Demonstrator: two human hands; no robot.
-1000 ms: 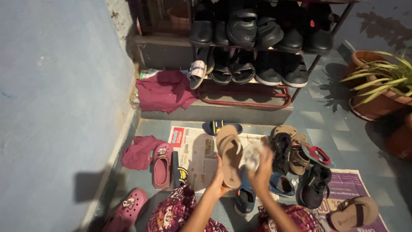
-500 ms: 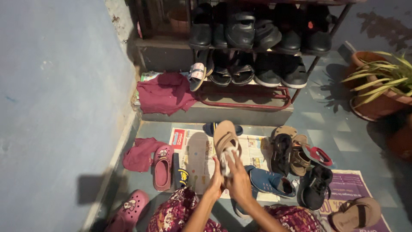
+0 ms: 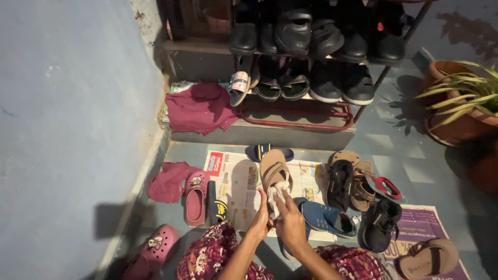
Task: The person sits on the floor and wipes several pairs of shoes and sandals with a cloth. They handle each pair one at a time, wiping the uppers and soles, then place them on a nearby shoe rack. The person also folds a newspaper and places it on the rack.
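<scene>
Newspaper [image 3: 311, 173] covered the floor below a shoe rack [image 3: 311, 111] in the upper frame, with shoes scattered around. At lower centre, the left hand [image 3: 261, 218] gripped a tan sandal [image 3: 273, 173], fingers curled round its heel, while the right hand [image 3: 290, 223] pinched a white cloth [image 3: 276, 199] against it. Wiping likely went best with the sandal held steady and the cloth pressed flat along the strap.

We see a pale blue wall [image 3: 67, 114] on the left and a grey tiled floor [image 3: 394, 150] in dim light. A metal shoe rack [image 3: 306, 122] stands on a concrete step [image 3: 270, 137]; a potted plant [image 3: 461, 109] sits at right.
</scene>
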